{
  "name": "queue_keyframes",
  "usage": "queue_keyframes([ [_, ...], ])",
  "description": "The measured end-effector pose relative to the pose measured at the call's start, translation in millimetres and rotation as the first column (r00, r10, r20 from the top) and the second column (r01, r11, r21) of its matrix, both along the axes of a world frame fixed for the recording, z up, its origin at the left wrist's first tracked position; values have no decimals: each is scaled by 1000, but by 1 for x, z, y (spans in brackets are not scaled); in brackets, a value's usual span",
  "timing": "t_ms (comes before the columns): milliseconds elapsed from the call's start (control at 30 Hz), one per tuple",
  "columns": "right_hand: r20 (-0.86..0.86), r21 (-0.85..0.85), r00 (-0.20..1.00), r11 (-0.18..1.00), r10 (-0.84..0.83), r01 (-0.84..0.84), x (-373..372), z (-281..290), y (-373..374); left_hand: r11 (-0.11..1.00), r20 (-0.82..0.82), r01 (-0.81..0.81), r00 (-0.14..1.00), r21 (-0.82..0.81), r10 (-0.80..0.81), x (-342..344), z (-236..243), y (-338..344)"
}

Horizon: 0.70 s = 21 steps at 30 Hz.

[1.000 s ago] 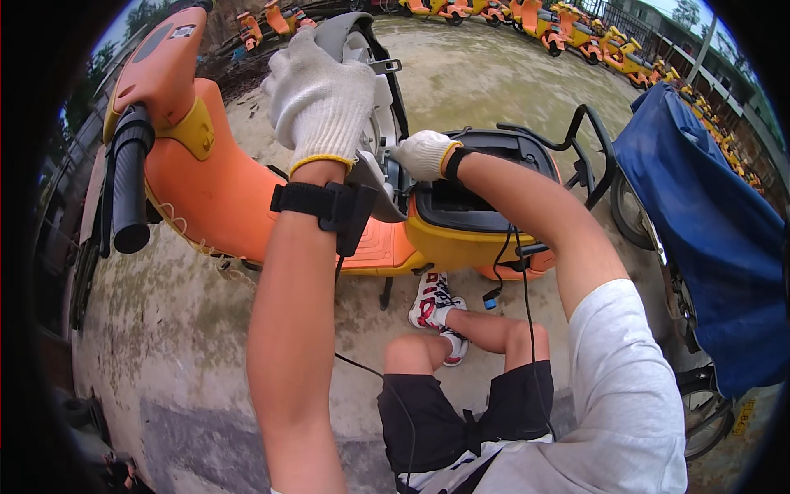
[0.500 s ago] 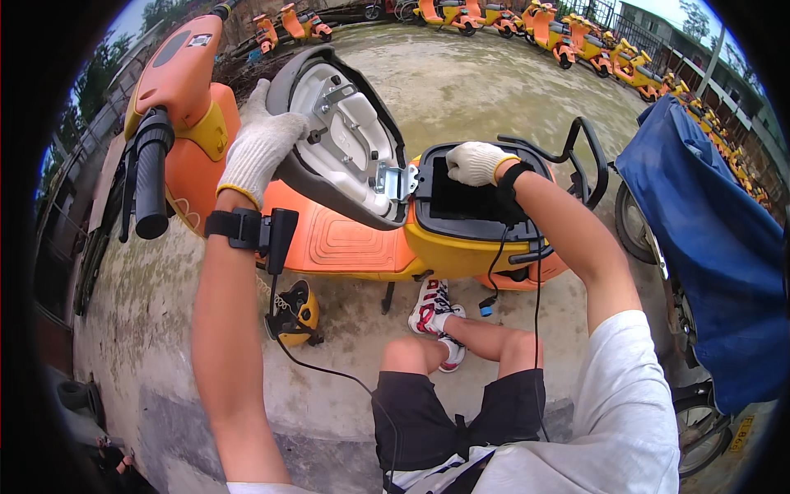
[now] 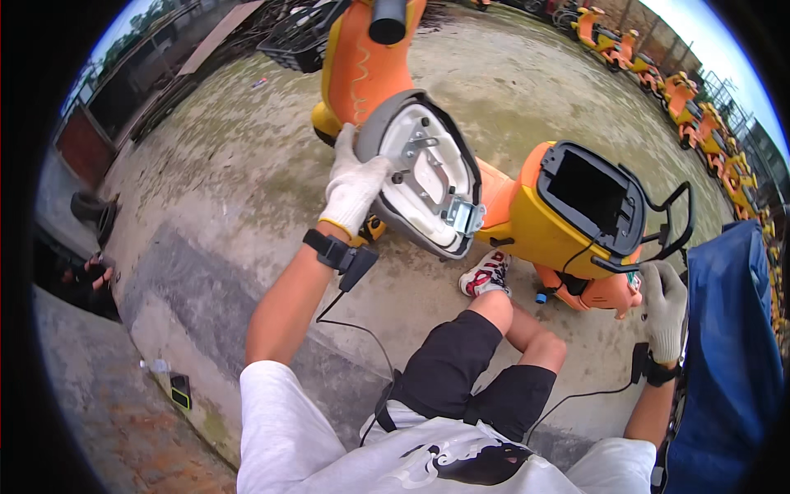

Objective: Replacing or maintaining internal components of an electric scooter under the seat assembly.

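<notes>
My left hand (image 3: 354,185), in a white knit glove, grips the grey rim of a scooter seat (image 3: 421,177). The seat is turned so its white plastic underside and metal brackets show. Its metal hinge (image 3: 466,216) hangs apart from the orange and yellow scooter (image 3: 527,216). On the scooter's rear body the black-rimmed storage compartment (image 3: 586,193) lies uncovered, dark inside. My right hand (image 3: 665,306), also gloved, is just below the black rear rack (image 3: 681,221), fingers mostly extended, with nothing visible in it.
A blue tarp (image 3: 724,329) covers something at the right. A cable with a blue-capped plug (image 3: 541,298) hangs below the compartment. Parked scooters (image 3: 687,107) line the far right. A black basket (image 3: 304,41) is at the scooter's front. Tyres (image 3: 92,210) lie at the left.
The seat has come away from the compartment edge, toward me and left of it, in my left hand. My right hand has left the compartment for the scooter's rear. My view has turned.
</notes>
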State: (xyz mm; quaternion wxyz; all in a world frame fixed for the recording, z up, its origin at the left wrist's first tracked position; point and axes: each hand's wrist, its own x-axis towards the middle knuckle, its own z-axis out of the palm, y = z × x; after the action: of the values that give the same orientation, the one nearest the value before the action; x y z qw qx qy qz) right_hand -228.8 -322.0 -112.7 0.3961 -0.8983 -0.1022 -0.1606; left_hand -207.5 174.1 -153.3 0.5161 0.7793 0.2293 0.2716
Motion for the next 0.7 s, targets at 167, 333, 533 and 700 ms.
queue_keyframes([
  [167, -340, -173, 914, 970, -220, 170, -76, -87, -78, 996, -137, -23, 990, 83, 34, -73, -39, 7],
  [333, -470, -129, 861, 980, -196, 153, -123, -176, -147, 984, -355, 140, 931, 111, -92, -137, -79, 27],
  [533, -552, -181, 802, 972, -226, 150, -159, -232, -154, 965, -608, 152, 794, 213, 9, -254, -130, 64],
  [700, -639, -240, 736, 967, -223, 85, -171, -264, -145, 905, -613, -65, 715, 420, 336, -379, -163, 89],
])
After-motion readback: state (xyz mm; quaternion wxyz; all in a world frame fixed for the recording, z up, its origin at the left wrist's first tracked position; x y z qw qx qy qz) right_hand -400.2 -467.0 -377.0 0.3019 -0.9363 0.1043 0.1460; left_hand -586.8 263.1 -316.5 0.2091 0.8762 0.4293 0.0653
